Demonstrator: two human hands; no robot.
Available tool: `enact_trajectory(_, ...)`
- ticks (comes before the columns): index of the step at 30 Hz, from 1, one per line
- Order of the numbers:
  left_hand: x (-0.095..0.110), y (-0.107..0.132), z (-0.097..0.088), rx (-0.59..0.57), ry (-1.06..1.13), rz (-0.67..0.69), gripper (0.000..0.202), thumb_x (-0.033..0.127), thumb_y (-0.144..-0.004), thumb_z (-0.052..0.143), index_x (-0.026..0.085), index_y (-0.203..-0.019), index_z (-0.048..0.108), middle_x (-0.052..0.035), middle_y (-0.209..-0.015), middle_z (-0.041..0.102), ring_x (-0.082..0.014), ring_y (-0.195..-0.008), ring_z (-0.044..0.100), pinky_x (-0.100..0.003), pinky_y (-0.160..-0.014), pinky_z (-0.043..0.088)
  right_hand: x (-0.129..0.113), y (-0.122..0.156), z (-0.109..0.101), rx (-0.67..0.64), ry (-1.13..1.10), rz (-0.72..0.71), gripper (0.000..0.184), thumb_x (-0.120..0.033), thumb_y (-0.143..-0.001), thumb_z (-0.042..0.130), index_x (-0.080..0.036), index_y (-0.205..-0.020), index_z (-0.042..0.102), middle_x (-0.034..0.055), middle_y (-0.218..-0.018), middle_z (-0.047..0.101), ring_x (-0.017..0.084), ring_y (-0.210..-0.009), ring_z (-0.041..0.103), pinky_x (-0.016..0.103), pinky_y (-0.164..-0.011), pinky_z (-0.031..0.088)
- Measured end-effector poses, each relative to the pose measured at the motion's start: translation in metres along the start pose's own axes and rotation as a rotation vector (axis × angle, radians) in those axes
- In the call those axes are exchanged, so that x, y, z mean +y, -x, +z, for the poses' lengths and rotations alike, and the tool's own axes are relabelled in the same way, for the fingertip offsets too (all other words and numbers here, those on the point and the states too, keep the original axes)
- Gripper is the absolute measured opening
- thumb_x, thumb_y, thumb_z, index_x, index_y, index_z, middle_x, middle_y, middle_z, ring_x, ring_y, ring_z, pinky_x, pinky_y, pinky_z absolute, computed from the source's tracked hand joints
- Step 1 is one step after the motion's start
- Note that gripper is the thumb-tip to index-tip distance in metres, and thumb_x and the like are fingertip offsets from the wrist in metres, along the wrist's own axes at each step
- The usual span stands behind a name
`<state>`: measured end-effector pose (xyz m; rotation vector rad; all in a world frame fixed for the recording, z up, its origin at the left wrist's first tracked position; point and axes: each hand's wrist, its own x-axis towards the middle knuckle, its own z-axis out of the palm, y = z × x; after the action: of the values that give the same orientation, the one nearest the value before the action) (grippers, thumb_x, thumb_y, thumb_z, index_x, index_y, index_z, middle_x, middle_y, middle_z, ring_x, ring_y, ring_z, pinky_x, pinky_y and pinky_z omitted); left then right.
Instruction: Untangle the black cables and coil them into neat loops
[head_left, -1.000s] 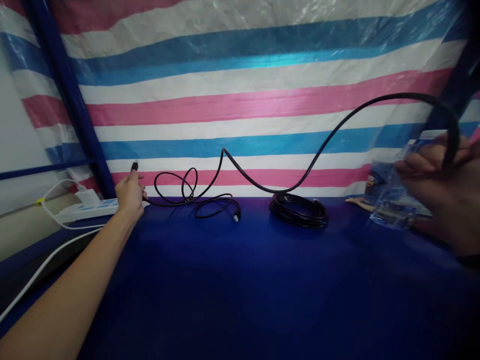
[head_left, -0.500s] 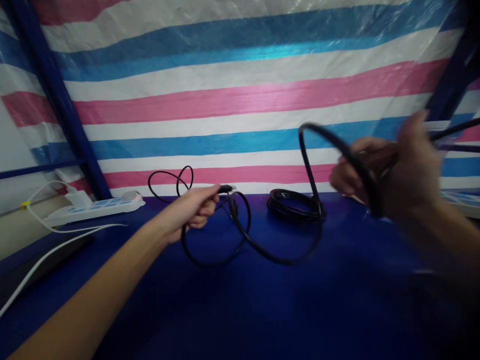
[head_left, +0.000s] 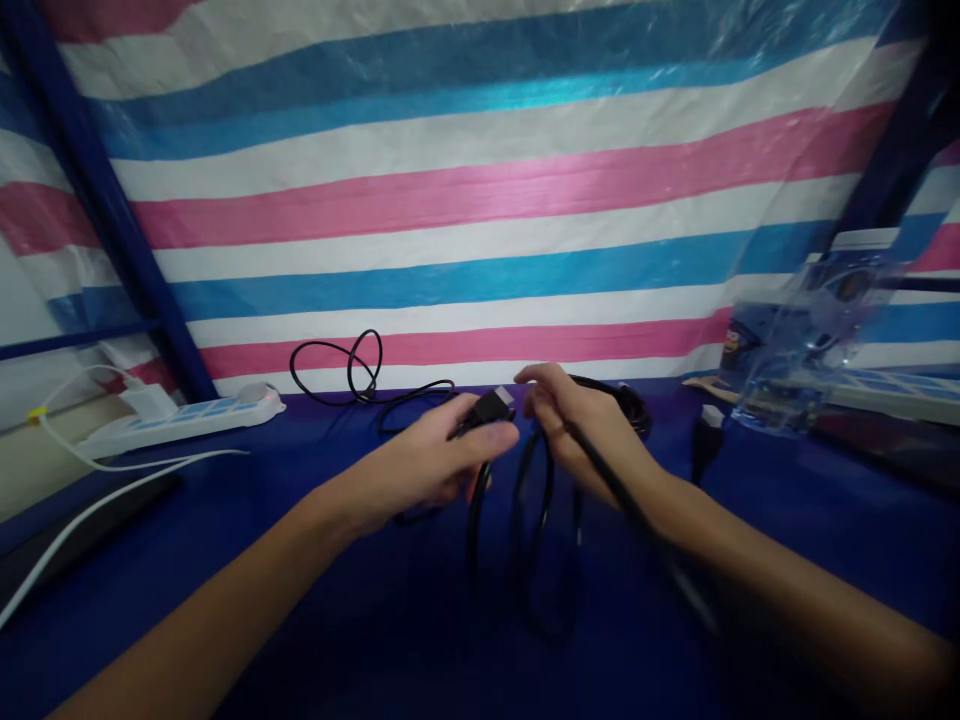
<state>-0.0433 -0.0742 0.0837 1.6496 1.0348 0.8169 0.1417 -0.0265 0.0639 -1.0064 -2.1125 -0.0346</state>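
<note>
My left hand (head_left: 439,450) is closed around one end of a black cable, its thumb against a black plug (head_left: 491,408) with a pale metal tip that looks like HDMI. Close by on the right, my right hand (head_left: 577,425) is curled round the same cable (head_left: 619,490), which runs back over the wrist and blurs lower down. Loops of cable hang between and below the hands. A second black plug (head_left: 706,432) with a metal tip shows beyond my right forearm. Behind the right hand, partly hidden, lies a coiled black cable (head_left: 634,408).
A loose black cable (head_left: 322,402) lies at the back of the blue table (head_left: 360,620). To the left are a white power strip (head_left: 187,425), a white cord (head_left: 82,515) and a dark flat object (head_left: 97,530). A clear plastic bottle (head_left: 817,340) stands right, near another power strip (head_left: 896,395).
My right hand has come in from the far right to beside the left hand, bringing cable with it. The left hand has shifted slightly right and turned, showing the plug. Cable loops now hang lower.
</note>
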Motion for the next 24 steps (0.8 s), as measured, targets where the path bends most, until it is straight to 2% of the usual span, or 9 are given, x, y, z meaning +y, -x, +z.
enact_trajectory(3,-0.002,0.000,0.011,-0.109,0.008,-0.017,0.050,0.055,-0.078,0.056,0.018,-0.110,0.049,-0.0023,-0.062,0.062,-0.0094,-0.044,0.045,-0.018,-0.040,0.031,-0.005,0.005,0.007,0.115,0.094,-0.083,0.036,-0.014,-0.085,0.033,-0.018,-0.118,0.046,0.0082,-0.097,0.064,0.016,-0.068,0.059,0.026,-0.057,0.040)
enact_trajectory(7,-0.005,0.000,0.023,-0.254,0.335,-0.065,0.049,0.056,-0.083,0.047,0.016,-0.112,0.052,-0.0097,-0.074,0.070,-0.0174,-0.069,0.065,-0.026,-0.066,0.049,-0.011,0.008,0.002,0.198,0.453,-0.220,0.039,-0.010,-0.080,0.037,-0.016,-0.117,0.048,0.0108,-0.103,0.064,0.015,-0.063,0.060,0.024,-0.046,0.034)
enact_trajectory(10,-0.006,0.002,0.032,-0.345,0.503,-0.050,0.050,0.058,-0.082,0.048,0.012,-0.088,0.065,-0.0135,-0.082,0.071,-0.0195,-0.083,0.067,-0.029,-0.081,0.049,-0.015,0.007,-0.001,0.247,0.682,-0.301,0.043,-0.008,-0.083,0.037,-0.016,-0.124,0.045,0.0107,-0.106,0.064,0.014,-0.057,0.059,0.026,-0.043,0.032)
enact_trajectory(11,-0.007,0.003,0.034,-0.370,0.525,-0.042,0.046,0.055,-0.080,0.053,0.011,-0.079,0.065,-0.0128,-0.078,0.071,-0.0189,-0.079,0.067,-0.029,-0.081,0.049,-0.015,0.007,0.000,0.252,0.729,-0.300,0.046,-0.008,-0.083,0.036,-0.017,-0.128,0.043,0.0106,-0.105,0.064,0.013,-0.055,0.058,0.026,-0.042,0.031)
enact_trajectory(13,-0.009,0.003,0.039,-0.370,0.541,-0.045,0.036,0.042,-0.079,0.060,0.012,-0.060,0.060,-0.0071,-0.058,0.065,-0.0149,-0.059,0.065,-0.026,-0.071,0.052,-0.014,0.005,0.002,0.238,0.766,-0.263,0.054,-0.006,-0.082,0.035,-0.019,-0.134,0.037,0.0105,-0.103,0.064,0.013,-0.052,0.057,0.027,-0.040,0.029)
enact_trajectory(15,-0.010,0.002,0.039,-0.257,0.539,-0.065,0.037,0.030,-0.081,0.059,0.014,-0.049,0.049,0.0021,-0.039,0.047,-0.0086,-0.035,0.051,-0.022,-0.052,0.049,-0.011,0.004,0.003,0.212,0.729,-0.206,0.057,-0.006,-0.081,0.036,-0.018,-0.137,0.032,0.0114,-0.102,0.064,0.013,-0.053,0.056,0.027,-0.039,0.028)
enact_trajectory(18,-0.010,-0.003,0.028,0.061,0.527,-0.008,0.028,0.026,-0.083,0.056,0.016,-0.058,0.047,0.0100,-0.036,0.030,-0.0033,-0.023,0.027,-0.017,-0.032,0.032,-0.007,0.004,0.003,0.189,0.596,-0.232,0.055,-0.010,-0.083,0.039,-0.014,-0.137,0.031,0.0144,-0.107,0.061,0.017,-0.062,0.059,0.028,-0.044,0.036)
enact_trajectory(21,-0.011,-0.009,0.009,0.292,0.487,0.109,0.025,0.025,-0.085,0.054,0.016,-0.062,0.047,0.0104,-0.037,0.028,-0.0033,-0.025,0.025,-0.017,-0.031,0.029,-0.007,0.006,-0.002,0.140,0.466,-0.485,0.053,-0.013,-0.086,0.040,-0.012,-0.137,0.028,0.0146,-0.115,0.058,0.021,-0.085,0.058,0.032,-0.068,0.047)
enact_trajectory(24,-0.010,-0.012,-0.009,0.370,0.488,0.176,0.030,0.024,-0.085,0.052,0.015,-0.058,0.044,0.0090,-0.038,0.027,-0.0038,-0.028,0.027,-0.018,-0.035,0.033,-0.005,0.007,-0.007,0.175,0.414,-0.685,0.057,-0.008,-0.083,0.043,-0.013,-0.137,0.027,0.0127,-0.117,0.056,0.023,-0.104,0.052,0.037,-0.085,0.044)
